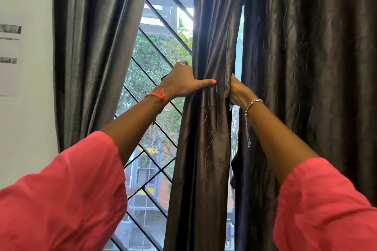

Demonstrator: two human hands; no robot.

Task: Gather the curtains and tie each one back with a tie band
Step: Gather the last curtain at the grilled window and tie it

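A dark grey satin middle curtain (206,149) hangs bunched into a narrow column in front of the window. My left hand (181,83) grips its left side, thumb lying across the front folds and fingers wrapped behind the cloth. My right hand (237,91) holds the right edge of the same bunch, its fingers hidden behind the fabric. A left curtain (91,47) hangs loose beside the wall. A wide right curtain (310,67) hangs loose too. No tie band shows clearly; a small dark strip (233,171) dangles at the gap right of the bunch.
A window with a black diagonal grille (151,96) shows trees and buildings outside. A white wall (26,128) on the left carries a paper sheet (10,55).
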